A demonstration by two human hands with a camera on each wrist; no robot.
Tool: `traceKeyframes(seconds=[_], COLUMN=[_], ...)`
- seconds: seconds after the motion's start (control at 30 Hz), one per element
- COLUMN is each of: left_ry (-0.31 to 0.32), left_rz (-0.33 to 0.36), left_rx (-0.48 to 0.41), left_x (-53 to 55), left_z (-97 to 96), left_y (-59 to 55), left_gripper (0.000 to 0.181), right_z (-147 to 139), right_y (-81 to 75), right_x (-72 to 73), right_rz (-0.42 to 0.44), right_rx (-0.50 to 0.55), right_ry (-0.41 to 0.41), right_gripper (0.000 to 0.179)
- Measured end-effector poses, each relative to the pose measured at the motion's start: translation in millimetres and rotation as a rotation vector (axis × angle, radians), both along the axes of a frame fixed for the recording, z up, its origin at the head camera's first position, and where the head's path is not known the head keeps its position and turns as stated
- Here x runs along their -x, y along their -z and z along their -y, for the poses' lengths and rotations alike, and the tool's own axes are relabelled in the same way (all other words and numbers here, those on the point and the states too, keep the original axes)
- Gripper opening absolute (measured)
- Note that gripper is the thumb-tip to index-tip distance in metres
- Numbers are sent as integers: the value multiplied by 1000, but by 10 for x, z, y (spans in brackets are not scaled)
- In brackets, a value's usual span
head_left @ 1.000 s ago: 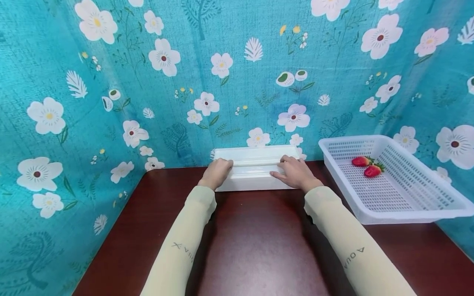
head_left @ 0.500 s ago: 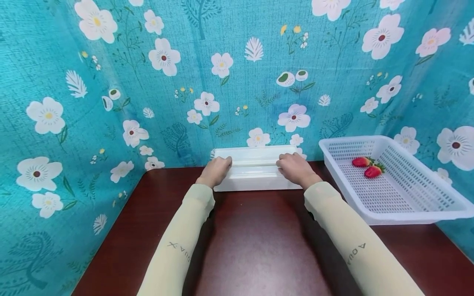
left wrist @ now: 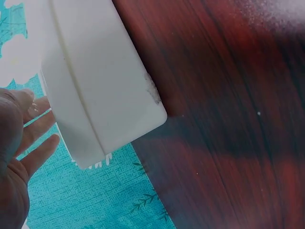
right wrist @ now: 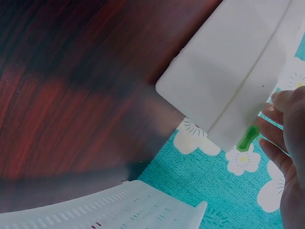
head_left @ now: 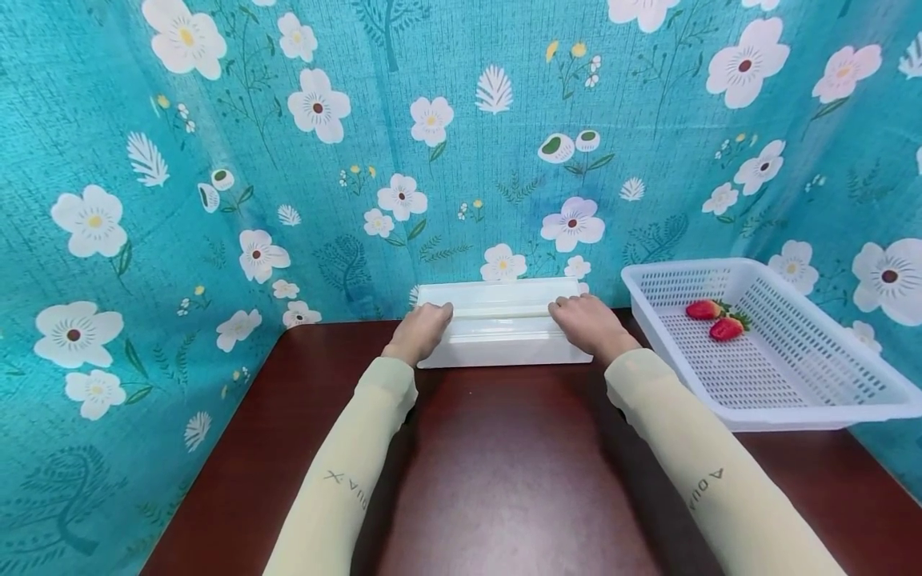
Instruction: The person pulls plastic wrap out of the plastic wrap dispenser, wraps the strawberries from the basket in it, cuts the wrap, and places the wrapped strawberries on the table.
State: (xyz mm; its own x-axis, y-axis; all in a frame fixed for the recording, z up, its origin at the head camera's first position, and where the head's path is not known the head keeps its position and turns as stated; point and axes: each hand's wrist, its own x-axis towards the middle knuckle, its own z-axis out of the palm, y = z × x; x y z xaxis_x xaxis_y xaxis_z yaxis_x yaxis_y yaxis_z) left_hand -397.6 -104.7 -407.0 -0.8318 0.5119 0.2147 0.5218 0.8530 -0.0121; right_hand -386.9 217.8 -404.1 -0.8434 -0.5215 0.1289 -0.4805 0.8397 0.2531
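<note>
A long white cling film dispenser (head_left: 504,352) lies at the back of the table, its lid (head_left: 483,294) raised against the curtain. My left hand (head_left: 420,332) is at its left end, fingers curled. At the right end my right hand (head_left: 587,324) has the same curled grip. In the left wrist view, thumb and forefinger pinch a bit of glossy clear film (left wrist: 34,109) behind the box wall. Thumb and finger of the right hand meet likewise in the right wrist view, near a green slider (right wrist: 248,139). Most of the film is hard to see.
A white perforated basket (head_left: 691,376) stands to the right with two strawberries (head_left: 729,327) (head_left: 703,310) inside. Dark red-brown tabletop (head_left: 504,480) stretches in front of the dispenser. A blue floral curtain (head_left: 461,120) hangs close behind.
The right thumb, spread over the dispenser's front earlier, has tucked in against the fingers. The right hand has moved slightly right. The left hand has barely moved.
</note>
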Motion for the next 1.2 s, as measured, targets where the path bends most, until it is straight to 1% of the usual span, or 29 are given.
traceKeyframes(seconds=[0.1,0.2,0.37,0.5,0.67,0.73,0.87,1.03,1.2], left_ry=[-9,-16,-23,-60,-113,-115,-118,-119,-112], left_rz=[9,15,25,-2,-26,-27,-29,-15,-8], left_rx=[-15,-29,-24,13,83,94,101,98,100], left_x=[-15,-29,-35,-7,5,-1,4,13,9], left_z=[-9,-19,-16,-20,-24,-13,18,36,36], left_y=[-10,-8,46,82,59,41,13,0,-9], left_gripper=[9,14,20,26,25,23,22,21,23], right_z=[-29,-69,-94,-68,-34,-32,-29,-15,-6], right_y=[21,51,94,96,104,100,68,34,25], right_x=[-2,-9,-20,-36,-28,-15,8,8,7], right_rz=[14,19,27,1,-28,-47,-70,-38,-32], right_rx=[25,45,58,43,16,2,-9,-6,-38], right_ry=[-5,-7,-18,-36,-34,-41,-49,-34,-12], right_gripper=[15,15,15,15,26,30,28,27,18])
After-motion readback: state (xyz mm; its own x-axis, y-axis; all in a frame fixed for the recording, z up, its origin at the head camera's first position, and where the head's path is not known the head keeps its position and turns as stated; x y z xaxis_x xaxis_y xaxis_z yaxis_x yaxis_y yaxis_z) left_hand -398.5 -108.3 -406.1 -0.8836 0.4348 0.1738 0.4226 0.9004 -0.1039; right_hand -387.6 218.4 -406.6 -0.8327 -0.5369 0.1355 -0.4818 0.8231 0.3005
